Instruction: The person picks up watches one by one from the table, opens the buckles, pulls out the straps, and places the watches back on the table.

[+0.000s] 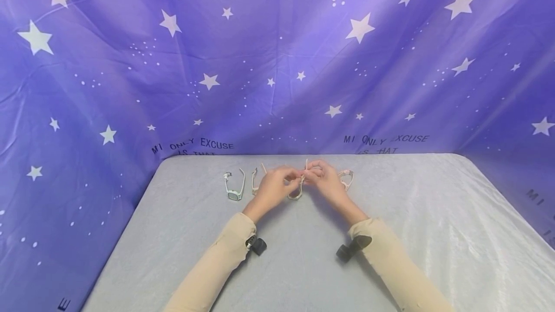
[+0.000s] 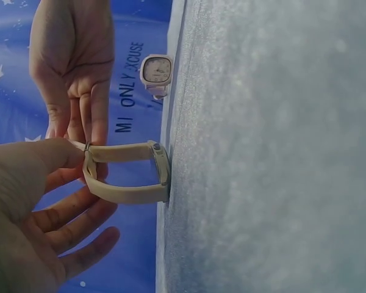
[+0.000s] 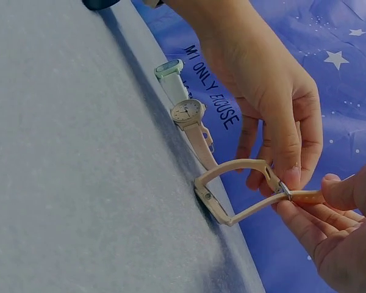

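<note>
Both hands hold one beige wristwatch [image 2: 128,195], its strap formed into a loop and the case low at the table surface. My left hand [image 1: 272,186] pinches the strap near the metal buckle [image 3: 285,191], thumb against the fingers. From the other side, my right hand [image 1: 326,183] pinches the free strap end, which passes through the buckle in the right wrist view. The dial faces away from the hands, and fingers partly cover the buckle in the head view.
Left of the hands lie a mint green watch [image 1: 234,195] and another beige watch [image 3: 188,112], partly behind the left hand in the head view. A pale pink watch [image 2: 157,70] lies to the right. A purple star-patterned cloth [image 1: 277,61] hangs behind the grey table [image 1: 299,264].
</note>
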A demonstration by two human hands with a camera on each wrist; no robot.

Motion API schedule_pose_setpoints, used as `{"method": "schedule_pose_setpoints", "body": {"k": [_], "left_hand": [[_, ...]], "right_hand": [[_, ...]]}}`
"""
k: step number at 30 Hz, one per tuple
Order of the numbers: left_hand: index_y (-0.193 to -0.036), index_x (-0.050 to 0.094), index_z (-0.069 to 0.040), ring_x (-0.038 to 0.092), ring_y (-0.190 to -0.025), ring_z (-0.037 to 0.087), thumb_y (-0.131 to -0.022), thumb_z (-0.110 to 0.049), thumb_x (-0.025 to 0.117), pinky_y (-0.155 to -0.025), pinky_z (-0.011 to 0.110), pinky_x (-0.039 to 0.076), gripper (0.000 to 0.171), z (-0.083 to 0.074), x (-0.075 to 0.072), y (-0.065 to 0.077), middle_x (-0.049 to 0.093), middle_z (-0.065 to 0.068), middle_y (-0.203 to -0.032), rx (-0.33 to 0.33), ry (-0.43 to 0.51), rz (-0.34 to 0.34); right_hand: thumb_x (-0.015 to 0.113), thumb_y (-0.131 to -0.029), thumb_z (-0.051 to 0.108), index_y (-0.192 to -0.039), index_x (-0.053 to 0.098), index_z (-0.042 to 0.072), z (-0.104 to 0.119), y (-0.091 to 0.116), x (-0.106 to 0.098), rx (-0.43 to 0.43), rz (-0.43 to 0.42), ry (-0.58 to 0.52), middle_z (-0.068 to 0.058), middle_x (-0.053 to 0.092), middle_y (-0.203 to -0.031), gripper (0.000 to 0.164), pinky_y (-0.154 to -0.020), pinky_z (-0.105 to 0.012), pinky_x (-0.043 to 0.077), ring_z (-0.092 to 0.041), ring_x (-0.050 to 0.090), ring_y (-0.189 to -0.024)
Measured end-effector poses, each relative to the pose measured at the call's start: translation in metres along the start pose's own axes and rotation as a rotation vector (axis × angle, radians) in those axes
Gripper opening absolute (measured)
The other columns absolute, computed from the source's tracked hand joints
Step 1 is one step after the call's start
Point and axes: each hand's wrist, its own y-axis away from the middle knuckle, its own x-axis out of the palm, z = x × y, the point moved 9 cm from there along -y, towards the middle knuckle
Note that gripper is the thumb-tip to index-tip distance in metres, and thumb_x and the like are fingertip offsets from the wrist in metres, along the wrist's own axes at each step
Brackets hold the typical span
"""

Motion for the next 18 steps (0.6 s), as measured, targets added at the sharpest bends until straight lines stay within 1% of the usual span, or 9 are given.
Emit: {"method": "schedule_pose_setpoints", "body": {"k": [3,7,9,13,18], "left_hand": [[-0.101,0.076,-0.012,0.073,-0.088,0.018,-0.094,-0.019,0.071,-0.08,0.029,0.061,0.011,-0.003,-0.001,0.001,0.077,0.003,-0.097,0.017,-0.039,-0.011],[-0.102,0.076,-0.011,0.073,-0.086,0.017,-0.094,-0.019,0.073,-0.078,0.028,0.061,0.012,-0.004,-0.002,0.001,0.077,0.003,-0.096,0.021,-0.055,-0.013],[-0.102,0.077,-0.011,0.073,-0.085,0.016,-0.093,-0.02,0.073,-0.077,0.028,0.061,0.013,-0.005,-0.002,0.001,0.077,0.002,-0.096,0.029,-0.068,-0.015],[-0.1,0.077,-0.013,0.073,-0.086,0.015,-0.093,-0.02,0.073,-0.077,0.027,0.061,0.011,-0.008,-0.003,0.001,0.077,0.001,-0.097,0.067,-0.112,-0.027],[-0.099,0.076,-0.013,0.072,-0.088,0.016,-0.093,-0.02,0.072,-0.077,0.029,0.061,0.01,-0.013,-0.002,0.002,0.075,0.001,-0.098,0.115,-0.183,-0.026]], "right_hand": [[0.06,-0.1,0.001,-0.116,0.053,-0.011,-0.001,0.0,0.0,0.004,-0.012,0.006,-0.035,0.068,-0.117,0.021,-0.091,-0.039,0.062,-0.023,0.075,-0.096],[0.06,-0.1,0.001,-0.117,0.053,-0.011,-0.002,0.001,0.001,0.006,-0.013,0.012,-0.035,0.068,-0.117,0.022,-0.09,-0.035,0.062,-0.031,0.074,-0.102],[0.06,-0.1,0.001,-0.117,0.053,-0.011,-0.001,0.001,0.002,0.006,-0.011,0.013,-0.035,0.068,-0.117,0.022,-0.09,-0.034,0.062,-0.03,0.074,-0.102],[0.06,-0.1,0.001,-0.118,0.053,-0.01,-0.001,0.002,0.003,0.007,-0.006,0.017,-0.035,0.068,-0.116,0.022,-0.089,-0.032,0.063,-0.028,0.074,-0.1],[0.06,-0.1,0.0,-0.117,0.052,-0.01,0.0,0.002,0.004,0.008,0.002,0.014,-0.035,0.068,-0.116,0.022,-0.091,-0.036,0.062,-0.028,0.074,-0.1]]}}
